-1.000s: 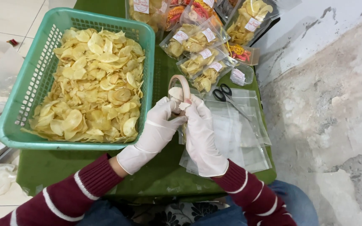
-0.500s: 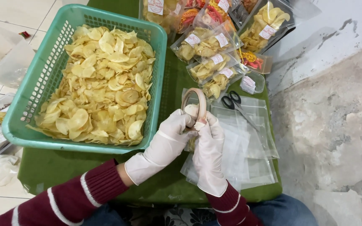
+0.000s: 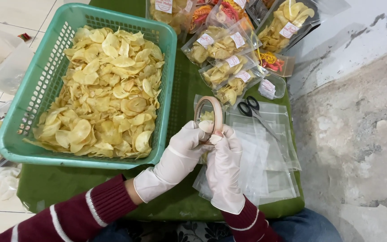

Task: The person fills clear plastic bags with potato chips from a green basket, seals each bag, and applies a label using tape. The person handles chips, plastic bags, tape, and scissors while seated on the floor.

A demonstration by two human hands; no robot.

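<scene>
Both hands wear white gloves and meet over the green table. My left hand grips the lower rim of a thin roll of tape, held upright. My right hand pinches the same roll at its lower right edge. A small clear bag with chips lies under the hands, mostly hidden by them. A teal plastic basket heaped with yellow chips sits just left of my hands.
Black-handled scissors lie on a stack of empty clear bags right of the hands. Several sealed, labelled chip bags lie at the table's far side. The green table ends near my lap; rough concrete floor lies to the right.
Both hands with the tape roll have stayed together at the same spot on the table. The fingers shifted slightly on the roll's rim.
</scene>
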